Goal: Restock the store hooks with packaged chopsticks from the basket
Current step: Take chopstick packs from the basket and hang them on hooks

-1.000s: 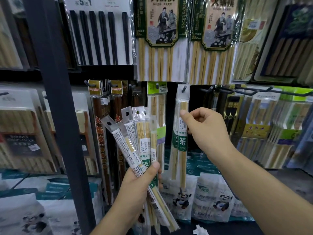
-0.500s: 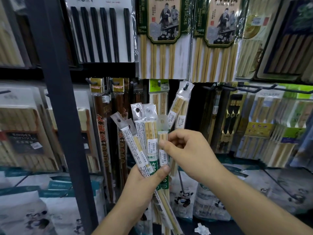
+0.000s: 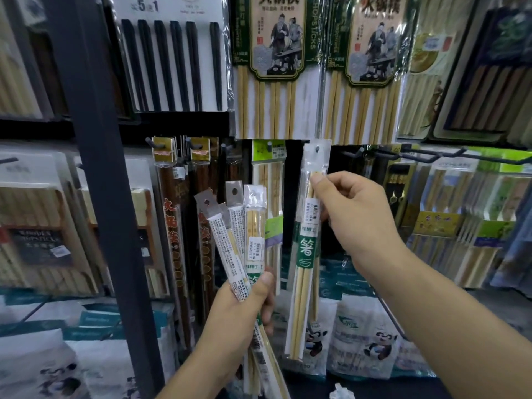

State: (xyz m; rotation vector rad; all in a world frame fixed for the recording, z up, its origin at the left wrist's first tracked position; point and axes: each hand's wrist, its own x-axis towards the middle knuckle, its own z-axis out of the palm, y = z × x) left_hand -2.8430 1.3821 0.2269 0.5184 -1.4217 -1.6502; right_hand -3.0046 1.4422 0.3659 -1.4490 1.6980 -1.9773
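- Half a second ago our right hand was down at the bunch, working one packet loose. Now it has lifted that packet to the hook, so by our reckoning one more is nearly hung.
- Our right hand pinches the packet near its top. The punched hole sits right at the hook's tip, though we cannot tell whether it is threaded yet.
- Our left hand grips the spare packets, fanned out at lower left with the thumb across them.
- The packet is a long, thin, clear sleeve of pale bamboo sticks. It has a green band at mid-height and a barcode sticker above, and it hangs nearly upright.
- The basket is out of view.
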